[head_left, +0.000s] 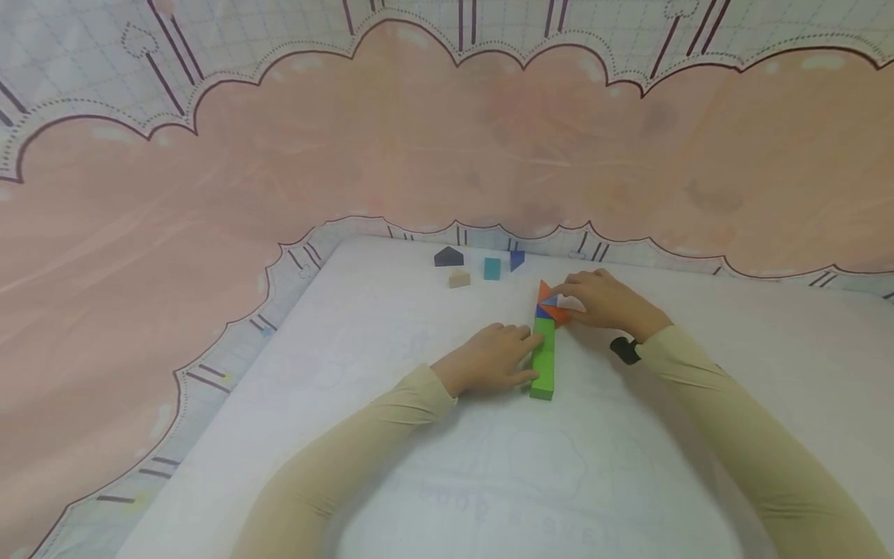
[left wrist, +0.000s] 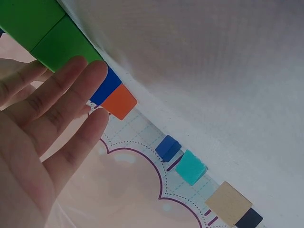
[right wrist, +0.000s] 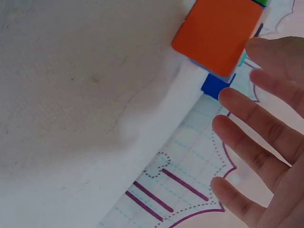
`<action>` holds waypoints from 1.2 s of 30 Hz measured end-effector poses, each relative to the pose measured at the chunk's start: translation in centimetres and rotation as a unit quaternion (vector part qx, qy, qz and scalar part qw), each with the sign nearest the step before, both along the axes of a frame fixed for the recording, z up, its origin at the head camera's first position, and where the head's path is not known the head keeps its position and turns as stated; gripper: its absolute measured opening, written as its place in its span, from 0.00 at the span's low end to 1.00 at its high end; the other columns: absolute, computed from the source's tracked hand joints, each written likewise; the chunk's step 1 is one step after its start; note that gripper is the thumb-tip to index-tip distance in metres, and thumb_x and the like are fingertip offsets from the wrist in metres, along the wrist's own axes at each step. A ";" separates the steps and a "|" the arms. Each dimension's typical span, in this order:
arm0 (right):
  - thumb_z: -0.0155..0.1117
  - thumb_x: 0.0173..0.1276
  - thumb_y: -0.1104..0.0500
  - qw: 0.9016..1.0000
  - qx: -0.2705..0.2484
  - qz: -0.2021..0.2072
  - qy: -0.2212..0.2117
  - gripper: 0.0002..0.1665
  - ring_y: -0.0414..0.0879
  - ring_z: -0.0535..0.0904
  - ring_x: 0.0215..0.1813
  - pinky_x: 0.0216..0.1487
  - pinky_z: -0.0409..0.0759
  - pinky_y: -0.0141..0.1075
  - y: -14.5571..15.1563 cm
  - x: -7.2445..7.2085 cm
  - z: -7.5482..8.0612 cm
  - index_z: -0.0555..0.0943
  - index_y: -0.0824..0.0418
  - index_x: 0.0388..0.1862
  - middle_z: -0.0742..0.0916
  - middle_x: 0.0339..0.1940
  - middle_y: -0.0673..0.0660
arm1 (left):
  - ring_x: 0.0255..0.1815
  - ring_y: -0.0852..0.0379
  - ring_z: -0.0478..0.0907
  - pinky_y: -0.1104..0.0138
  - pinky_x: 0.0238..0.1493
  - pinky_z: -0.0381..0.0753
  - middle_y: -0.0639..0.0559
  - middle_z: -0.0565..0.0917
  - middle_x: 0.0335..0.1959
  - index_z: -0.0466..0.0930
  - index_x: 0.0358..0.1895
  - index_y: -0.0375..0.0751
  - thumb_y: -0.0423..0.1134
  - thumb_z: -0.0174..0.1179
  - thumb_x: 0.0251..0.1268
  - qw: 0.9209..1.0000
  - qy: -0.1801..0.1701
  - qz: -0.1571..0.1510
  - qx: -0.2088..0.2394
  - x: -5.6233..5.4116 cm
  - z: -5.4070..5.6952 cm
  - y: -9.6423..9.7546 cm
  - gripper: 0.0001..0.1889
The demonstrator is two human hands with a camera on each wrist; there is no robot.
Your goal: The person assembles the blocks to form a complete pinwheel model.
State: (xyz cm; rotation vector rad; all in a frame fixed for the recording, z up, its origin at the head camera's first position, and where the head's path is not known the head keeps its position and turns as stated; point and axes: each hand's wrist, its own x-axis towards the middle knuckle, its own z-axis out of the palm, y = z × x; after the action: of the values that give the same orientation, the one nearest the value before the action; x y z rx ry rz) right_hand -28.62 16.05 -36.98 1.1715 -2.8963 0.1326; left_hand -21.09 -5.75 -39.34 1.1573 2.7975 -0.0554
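Two green blocks [head_left: 543, 359] lie end to end in a row on the white tabletop. My left hand [head_left: 492, 359] rests beside them, its spread fingertips touching their left side. At the far end of the row stand a dark blue block [head_left: 542, 312], a light blue triangular block [head_left: 549, 301] and two orange triangular blocks, one upper [head_left: 542, 290] and one lower [head_left: 556, 314]. My right hand [head_left: 601, 301] reaches in from the right. Its thumb and index fingertips are right at the lower orange and light blue blocks; the other fingers extend loosely in the right wrist view.
Loose blocks sit farther back: a black roof-shaped block [head_left: 448, 257], a tan block [head_left: 459, 279], a turquoise block [head_left: 492, 269] and a dark blue block [head_left: 517, 260]. A pink patterned curtain [head_left: 447, 147] hangs behind the table. A black wrist device [head_left: 625, 350] hangs under the right wrist.
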 end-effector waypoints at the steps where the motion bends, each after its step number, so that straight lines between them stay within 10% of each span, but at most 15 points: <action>1: 0.65 0.60 0.60 1.000 0.001 -0.004 -0.006 0.24 0.59 0.77 0.55 0.59 0.69 0.58 0.0 0.0 0.0 0.77 0.60 0.57 0.83 0.50 0.62 | 0.53 0.57 0.74 0.62 0.62 0.71 0.52 0.76 0.54 0.61 0.69 0.47 0.60 0.47 0.67 1.000 -0.001 0.000 0.000 0.0 0.0 0.0 0.32; 36: 0.63 0.62 0.59 1.000 0.010 -0.010 -0.026 0.23 0.62 0.74 0.61 0.61 0.68 0.59 -0.5 -0.5 -0.5 0.76 0.65 0.56 0.81 0.56 0.66 | 0.54 0.57 0.74 0.61 0.63 0.70 0.52 0.75 0.55 0.60 0.69 0.48 0.59 0.47 0.67 1.000 -0.010 0.005 0.003 0.1 0.1 0.1 0.31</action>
State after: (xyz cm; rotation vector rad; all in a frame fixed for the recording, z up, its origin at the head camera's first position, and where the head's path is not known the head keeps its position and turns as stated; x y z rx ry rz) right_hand -29.15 15.60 -37.47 1.1581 -2.9618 0.1354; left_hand -21.01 -5.70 -39.23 1.1384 2.7879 -0.0330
